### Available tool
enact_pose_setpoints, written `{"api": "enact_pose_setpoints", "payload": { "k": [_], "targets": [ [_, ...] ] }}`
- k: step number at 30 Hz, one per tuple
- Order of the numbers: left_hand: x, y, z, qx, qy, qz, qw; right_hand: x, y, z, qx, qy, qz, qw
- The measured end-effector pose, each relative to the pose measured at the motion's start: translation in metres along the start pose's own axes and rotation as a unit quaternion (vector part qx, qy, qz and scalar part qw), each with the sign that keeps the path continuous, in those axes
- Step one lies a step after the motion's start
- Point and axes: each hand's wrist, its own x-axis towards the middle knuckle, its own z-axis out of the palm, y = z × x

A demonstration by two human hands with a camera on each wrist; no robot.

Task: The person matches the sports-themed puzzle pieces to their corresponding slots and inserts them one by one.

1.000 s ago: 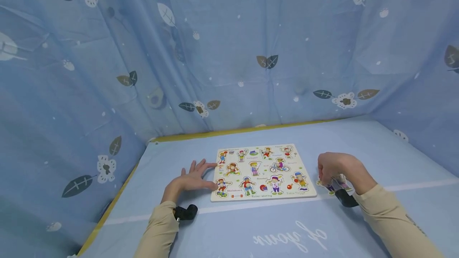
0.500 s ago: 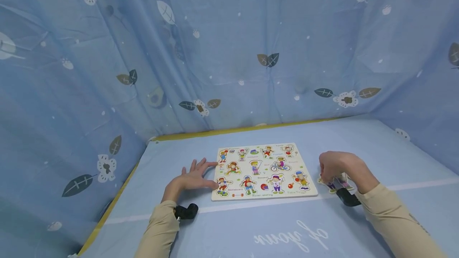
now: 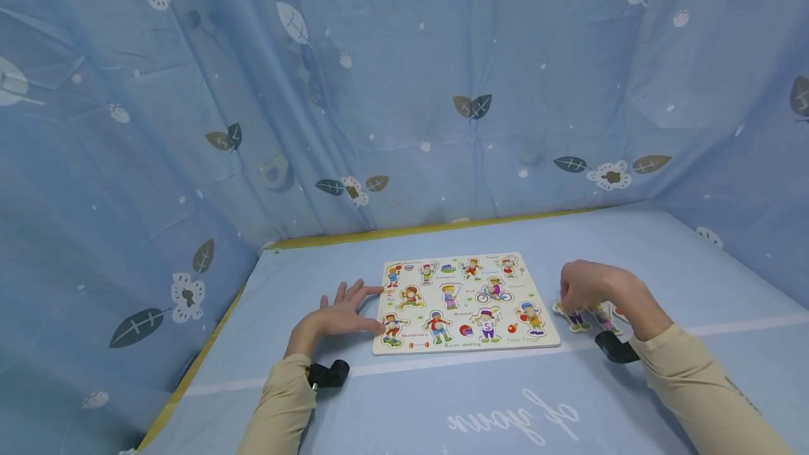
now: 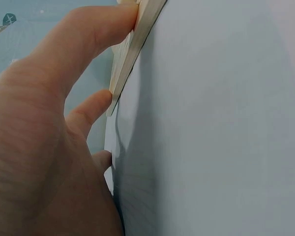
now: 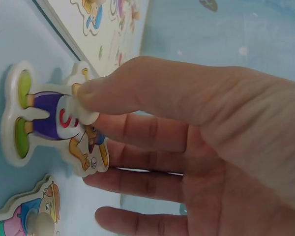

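My left hand (image 3: 338, 316) lies flat, steadying the puzzle board (image 3: 464, 304); my right hand (image 3: 584, 286) pinches a baseball-player piece (image 5: 59, 123); board mostly filled, loose pieces remain.

The flat rectangular wooden puzzle board (image 3: 464, 304) lies on the cloth-covered table (image 3: 442, 399). The left hand (image 3: 341, 316) rests at its left edge; the right hand (image 3: 590, 286) is right of it, over two loose wooden figure pieces (image 3: 584, 316). Behind hangs a leaf-printed fabric curtain (image 3: 404, 90).
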Motion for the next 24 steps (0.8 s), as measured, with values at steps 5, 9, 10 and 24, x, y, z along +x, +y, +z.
{"api": "enact_pose_setpoints", "payload": {
  "k": [5,9,10,24],
  "targets": [
    [-0.0006,0.0008,0.0001,0.001,0.000,-0.003,1.0000,0.0011,0.0018,-0.0020,0.024,0.012,-0.020,0.999],
    [0.0002,0.0003,0.0004,0.001,0.000,-0.002,1.0000,0.0022,0.0021,-0.0035,0.023,0.030,-0.039,0.999],
    [0.0006,0.0000,0.0005,0.002,0.000,-0.001,1.0000,0.0025,0.0020,-0.0038,0.022,0.034,-0.043,0.998],
    [0.0006,-0.0011,0.0011,0.005,0.000,-0.003,1.0000,0.0090,-0.0015,-0.0065,0.017,0.078,-0.087,0.993]
  ]
}}
